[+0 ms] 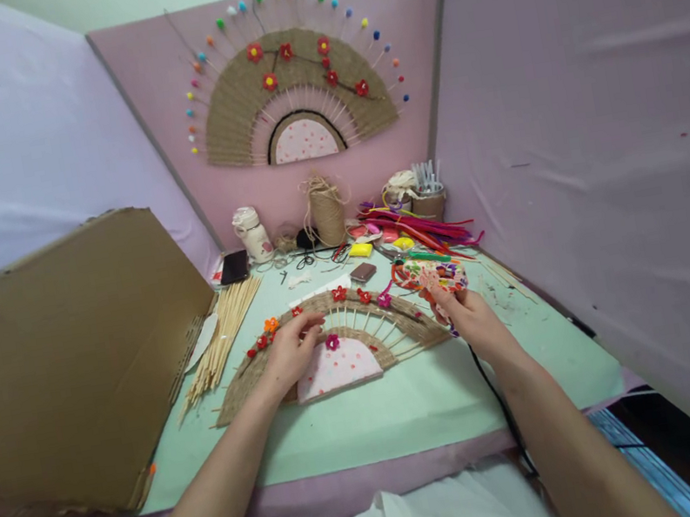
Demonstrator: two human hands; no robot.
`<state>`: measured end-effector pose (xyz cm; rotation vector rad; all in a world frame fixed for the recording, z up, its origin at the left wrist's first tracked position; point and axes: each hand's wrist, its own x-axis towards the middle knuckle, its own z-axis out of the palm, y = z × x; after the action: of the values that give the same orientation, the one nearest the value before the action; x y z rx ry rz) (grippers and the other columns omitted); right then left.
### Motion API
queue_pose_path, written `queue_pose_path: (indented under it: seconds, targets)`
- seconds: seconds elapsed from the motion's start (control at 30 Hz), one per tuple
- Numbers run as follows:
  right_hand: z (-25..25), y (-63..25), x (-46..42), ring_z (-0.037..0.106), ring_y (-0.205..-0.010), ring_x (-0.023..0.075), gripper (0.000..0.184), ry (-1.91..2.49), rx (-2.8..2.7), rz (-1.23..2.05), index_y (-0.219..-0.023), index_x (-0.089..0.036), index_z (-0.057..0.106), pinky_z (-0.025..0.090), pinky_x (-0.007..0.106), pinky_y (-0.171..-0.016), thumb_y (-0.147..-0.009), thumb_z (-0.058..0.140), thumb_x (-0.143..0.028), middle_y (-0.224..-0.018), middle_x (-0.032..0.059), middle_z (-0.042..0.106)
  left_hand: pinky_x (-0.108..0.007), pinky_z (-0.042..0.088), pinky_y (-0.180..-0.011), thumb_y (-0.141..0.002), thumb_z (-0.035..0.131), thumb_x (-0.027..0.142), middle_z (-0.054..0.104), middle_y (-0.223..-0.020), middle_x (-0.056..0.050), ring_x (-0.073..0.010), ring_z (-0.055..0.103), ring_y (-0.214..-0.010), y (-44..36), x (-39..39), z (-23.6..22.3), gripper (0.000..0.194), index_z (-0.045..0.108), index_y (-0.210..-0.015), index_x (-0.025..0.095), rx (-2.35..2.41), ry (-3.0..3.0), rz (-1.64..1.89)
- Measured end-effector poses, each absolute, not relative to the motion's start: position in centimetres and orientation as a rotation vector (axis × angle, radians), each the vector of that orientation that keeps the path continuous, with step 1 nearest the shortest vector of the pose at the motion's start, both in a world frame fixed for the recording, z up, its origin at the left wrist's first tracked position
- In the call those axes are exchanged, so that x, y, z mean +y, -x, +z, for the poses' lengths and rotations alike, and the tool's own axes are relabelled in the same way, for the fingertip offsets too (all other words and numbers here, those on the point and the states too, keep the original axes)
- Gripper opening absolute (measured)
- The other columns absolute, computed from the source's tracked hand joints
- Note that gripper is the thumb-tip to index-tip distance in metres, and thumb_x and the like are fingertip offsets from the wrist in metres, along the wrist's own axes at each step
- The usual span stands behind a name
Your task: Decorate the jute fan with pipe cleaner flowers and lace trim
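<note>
A half-round fan of twine and thin sticks [404,305] lies on the table, with red, orange and magenta flowers along its band. Its base is a pink dotted half circle [341,369] topped by a magenta flower [332,343]. My left hand [294,351] rests on the fan left of centre, fingers stretched out and nothing visible in them. At the fan's right end, my right hand [469,321] is closed around a flower-patterned hot glue gun [444,273] with a black cord [497,396] hanging below. My fingers partly hide its shape.
Wooden sticks [226,336] lie left, beside a large cardboard sheet [72,366]. Behind are a phone [234,267], a white bottle [253,237], a twine spool [328,215], pipe cleaners [419,224] and a cup of clear sticks [430,202]. A larger fan [229,119] hangs on the back wall.
</note>
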<state>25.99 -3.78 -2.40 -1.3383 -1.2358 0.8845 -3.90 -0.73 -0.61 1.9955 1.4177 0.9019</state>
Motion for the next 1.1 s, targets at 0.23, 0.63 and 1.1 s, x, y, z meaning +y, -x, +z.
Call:
queue_pose_path:
  seconds: [0.23,0.63,1.1]
  targets:
    - [-2.1,-26.6,-3.9,0.041,-0.053,0.0093,0.058,1.145,-0.986,1.188,-0.09,-0.011,0.064,0.033,0.022,-0.05,-0.067,0.063,-0.064,-0.06,-0.0024,0.048,-0.032,0.05,-0.08,-0.078,0.055,0.031,0.071,-0.099,-0.006,-0.0196,0.065,-0.088,-0.5,5.5,6.4,0.027,0.066,-0.098,0.018,1.344,-2.265,0.923]
    - [-4.5,-28.4,-5.1,0.048,-0.06,0.0128,0.047,1.15,-1.042,1.253,-0.086,-0.013,0.064,0.039,0.024,-0.059,-0.077,0.058,-0.059,-0.064,0.0008,0.058,-0.028,0.046,-0.085,-0.069,0.058,0.012,0.071,-0.087,-0.007,-0.0197,0.063,-0.09,-22.5,21.4,4.8,0.017,0.072,-0.076,0.018,0.953,-2.799,0.488]
    - [-5.0,-28.0,-5.0,0.062,-0.098,0.0299,0.073,1.262,-0.8,1.331,-0.106,-0.012,0.068,0.046,0.041,-0.091,-0.06,0.068,-0.069,-0.103,0.0139,0.07,-0.024,0.049,-0.069,-0.076,0.066,0.028,0.07,-0.076,-0.004,-0.0134,0.064,-0.067,-30.2,32.1,6.0,0.036,0.066,-0.108,0.013,1.322,-2.363,0.822]
